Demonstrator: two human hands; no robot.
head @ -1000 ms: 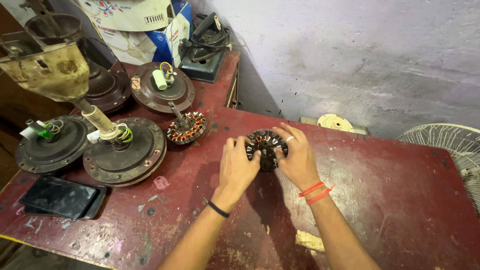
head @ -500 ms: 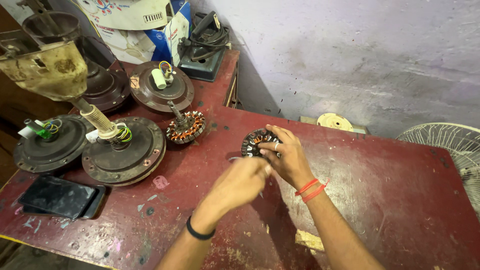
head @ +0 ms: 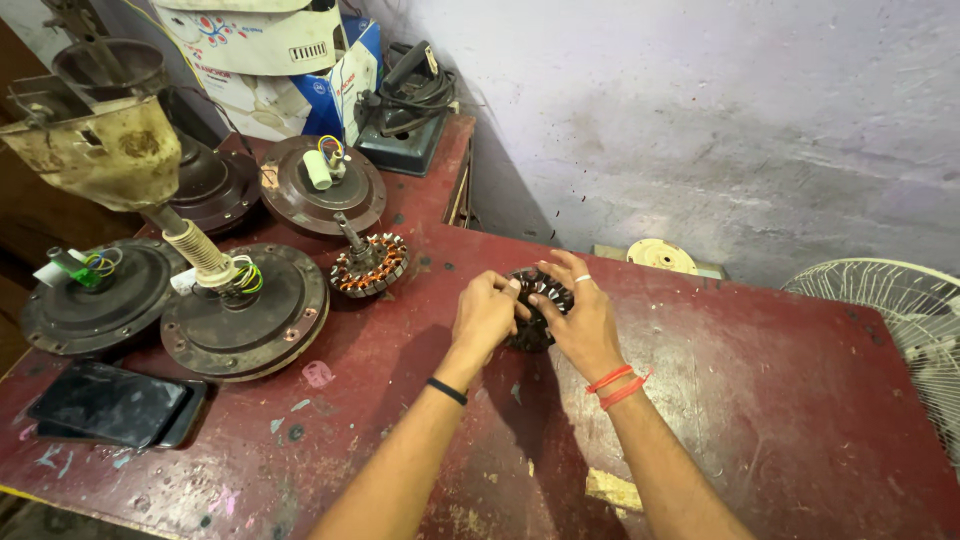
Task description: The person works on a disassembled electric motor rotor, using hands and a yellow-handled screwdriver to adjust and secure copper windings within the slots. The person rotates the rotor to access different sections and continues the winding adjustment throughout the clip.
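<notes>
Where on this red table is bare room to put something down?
The red table is bare between the right hand and the white fan guard, and also between the phone and the left hand. The far left is crowded with fan motor housings and a copper-wound stator.

Two wound stators lie on the table: one at center, one at 10 o'clock. Four round fan motor housings cluster at 9–10 o'clock. One phone at 8.
</notes>
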